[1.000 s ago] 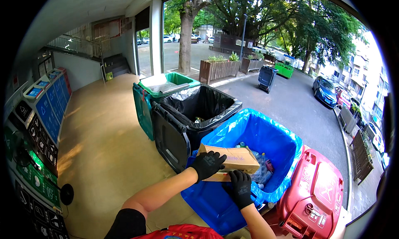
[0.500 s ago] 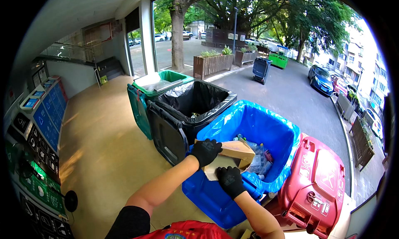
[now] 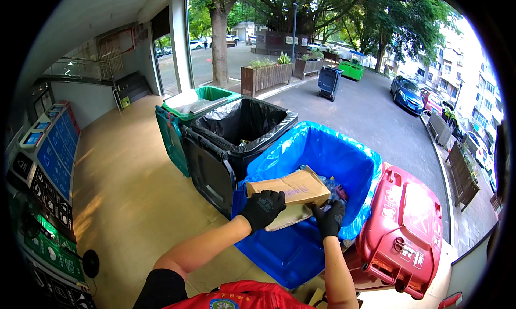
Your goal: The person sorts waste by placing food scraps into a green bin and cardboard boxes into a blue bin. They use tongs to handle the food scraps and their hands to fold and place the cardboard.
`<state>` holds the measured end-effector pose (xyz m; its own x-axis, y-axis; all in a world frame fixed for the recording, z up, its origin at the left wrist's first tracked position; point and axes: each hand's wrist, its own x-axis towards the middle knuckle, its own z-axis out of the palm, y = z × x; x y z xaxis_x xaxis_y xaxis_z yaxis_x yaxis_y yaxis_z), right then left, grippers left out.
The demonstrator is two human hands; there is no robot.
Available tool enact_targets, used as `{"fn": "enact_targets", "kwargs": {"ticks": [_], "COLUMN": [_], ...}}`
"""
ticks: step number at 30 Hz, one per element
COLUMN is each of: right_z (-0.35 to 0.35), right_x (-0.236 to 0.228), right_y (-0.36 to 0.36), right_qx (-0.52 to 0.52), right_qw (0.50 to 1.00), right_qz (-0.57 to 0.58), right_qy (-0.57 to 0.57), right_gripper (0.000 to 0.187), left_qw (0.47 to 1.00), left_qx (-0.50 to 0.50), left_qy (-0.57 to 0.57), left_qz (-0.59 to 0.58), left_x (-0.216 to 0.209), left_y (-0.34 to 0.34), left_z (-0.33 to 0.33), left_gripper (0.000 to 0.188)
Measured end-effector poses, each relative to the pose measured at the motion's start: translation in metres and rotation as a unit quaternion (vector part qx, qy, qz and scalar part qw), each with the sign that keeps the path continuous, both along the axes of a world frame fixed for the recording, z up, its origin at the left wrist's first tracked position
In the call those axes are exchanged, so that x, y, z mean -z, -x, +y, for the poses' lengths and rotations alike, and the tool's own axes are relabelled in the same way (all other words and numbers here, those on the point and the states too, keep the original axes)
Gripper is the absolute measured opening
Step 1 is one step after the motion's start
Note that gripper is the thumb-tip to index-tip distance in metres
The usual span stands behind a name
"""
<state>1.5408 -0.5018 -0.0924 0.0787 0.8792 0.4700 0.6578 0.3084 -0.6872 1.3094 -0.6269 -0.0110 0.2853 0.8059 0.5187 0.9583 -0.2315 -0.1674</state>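
I hold a brown cardboard box (image 3: 294, 186) with a loose flap over the near part of a blue bin (image 3: 371, 166) lined with a blue bag. My left hand (image 3: 264, 208), in a black glove, is closed on the box's near left side. My right hand (image 3: 330, 217), gloved likewise, grips its near right corner; its fingertips are partly hidden at the cardboard. Beyond the box, clear plastic bottles (image 3: 337, 189) lie in the bin. The bin's blue lid (image 3: 287, 258) hangs down on my side.
Left of the blue bin stand a black-lined bin (image 3: 215, 166) and a green bin (image 3: 171, 139), both with lids hanging down. A closed red bin (image 3: 403, 228) is on the right, scissors (image 3: 399, 244) on its lid. A wheeled dark bin (image 3: 329, 83) stands on the road outside.
The box has tipped so that its printed side faces up, covering more of the bottles. My right hand has moved right along it. The whole view has shifted slightly.
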Motion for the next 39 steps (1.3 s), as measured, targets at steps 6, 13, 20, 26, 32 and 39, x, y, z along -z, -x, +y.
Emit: {"fn": "enact_targets", "kwargs": {"ticks": [6, 13, 20, 26, 32, 39], "right_z": [0.02, 0.081, 0.046, 0.021, 0.014, -0.014], "right_x": [0.041, 0.076, 0.023, 0.026, 0.028, 0.007], "right_y": [0.002, -0.018, -0.005, -0.036, -0.031, -0.031], "right_qx": [0.005, -0.054, -0.247, -0.245, -0.343, -0.275], "right_qw": [0.987, 0.972, 0.849, 0.863, 0.789, 0.808], "right_qz": [0.157, 0.176, 0.28, 0.271, 0.443, 0.413], "right_qy": [0.016, 0.145, 0.373, 0.35, 0.252, 0.319], "right_gripper": [0.059, 0.049, 0.026, 0.028, 0.041, 0.043], "left_qw": [0.999, 0.996, 0.998, 0.999, 0.98, 0.999], "left_qx": [-0.029, -0.06, -0.036, -0.001, 0.023, -0.03], "left_qy": [-0.041, -0.031, -0.03, 0.013, 0.011, 0.044], "left_qz": [0.015, 0.055, 0.039, -0.048, -0.196, -0.006], "left_x": [0.006, 0.007, 0.021, 0.002, 0.004, -0.021], "left_y": [-0.005, -0.027, 0.005, 0.0, 0.037, 0.007], "left_z": [-0.01, -0.016, -0.017, -0.004, 0.011, -0.007], "left_gripper": [0.038, 0.043, 0.037, 0.027, 0.026, 0.079]}}
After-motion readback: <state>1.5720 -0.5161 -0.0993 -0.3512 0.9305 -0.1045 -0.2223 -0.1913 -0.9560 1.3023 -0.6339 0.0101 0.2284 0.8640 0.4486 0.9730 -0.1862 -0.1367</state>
